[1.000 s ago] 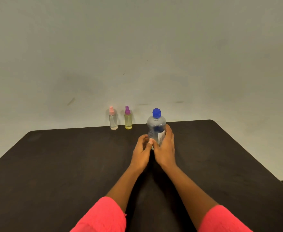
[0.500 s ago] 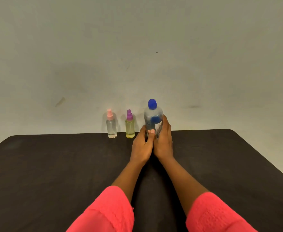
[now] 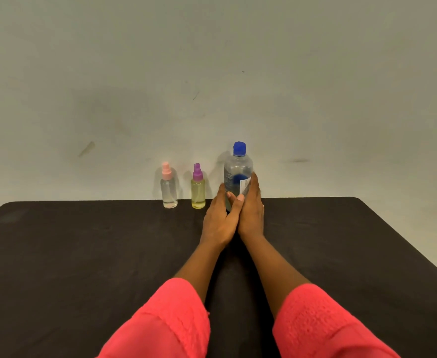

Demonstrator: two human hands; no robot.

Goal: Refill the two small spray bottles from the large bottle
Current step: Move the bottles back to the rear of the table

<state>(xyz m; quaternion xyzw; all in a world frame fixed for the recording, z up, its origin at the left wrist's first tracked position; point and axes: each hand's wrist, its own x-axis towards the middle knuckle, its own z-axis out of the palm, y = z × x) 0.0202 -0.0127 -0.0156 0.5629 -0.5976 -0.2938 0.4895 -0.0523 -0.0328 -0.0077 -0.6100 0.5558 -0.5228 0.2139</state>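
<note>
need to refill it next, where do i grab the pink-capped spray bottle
Grip the pink-capped bottle round its clear body, below the sprayer, from the front: it stands upright at the far edge of the table, the purple-capped bottle close on its right.

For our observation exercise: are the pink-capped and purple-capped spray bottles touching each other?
Apart. The head view shows a clear strip of wall between the pink-capped bottle and the purple-capped bottle.

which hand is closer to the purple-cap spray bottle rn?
Left. The left hand holds the large bottle on its left side, just right of the purple-cap spray bottle, not touching it. The right hand wraps the large bottle's right side, farther away.
</note>
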